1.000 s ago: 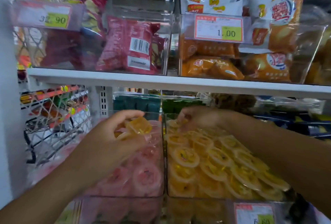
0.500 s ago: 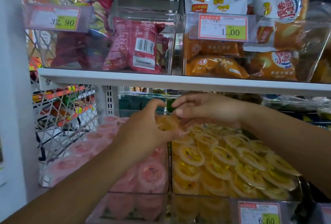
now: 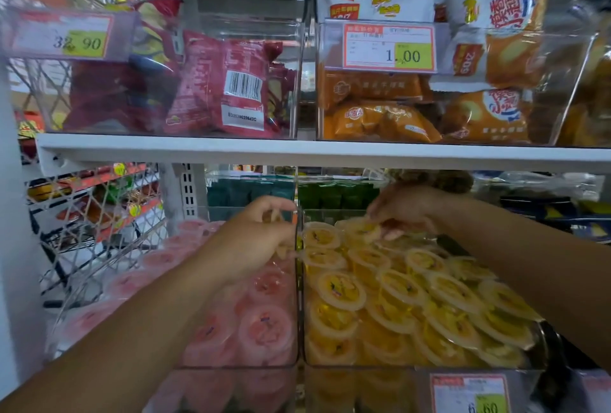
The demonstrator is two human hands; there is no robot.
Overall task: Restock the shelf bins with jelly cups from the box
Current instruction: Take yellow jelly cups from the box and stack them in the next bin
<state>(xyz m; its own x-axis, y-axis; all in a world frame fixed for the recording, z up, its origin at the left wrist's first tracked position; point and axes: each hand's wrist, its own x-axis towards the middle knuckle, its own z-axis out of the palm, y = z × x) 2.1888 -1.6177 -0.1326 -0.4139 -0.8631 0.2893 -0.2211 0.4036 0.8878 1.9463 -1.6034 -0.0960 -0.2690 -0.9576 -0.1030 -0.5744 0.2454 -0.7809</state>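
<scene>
Your left grip (image 3: 261,234) curls at the bin divider (image 3: 300,297), hold unclear; right grip (image 3: 406,211) pinches a yellow jelly cup (image 3: 362,230).

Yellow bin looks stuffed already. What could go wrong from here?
1. The yellow bin is filled to its rim. The top cup that the right hand holds at the back may slide off the pile and knock others loose.
2. The left hand hovers over the pink bin gripping what looks like a yellow held cup. If dropped, it would land among the pink ones.
</scene>
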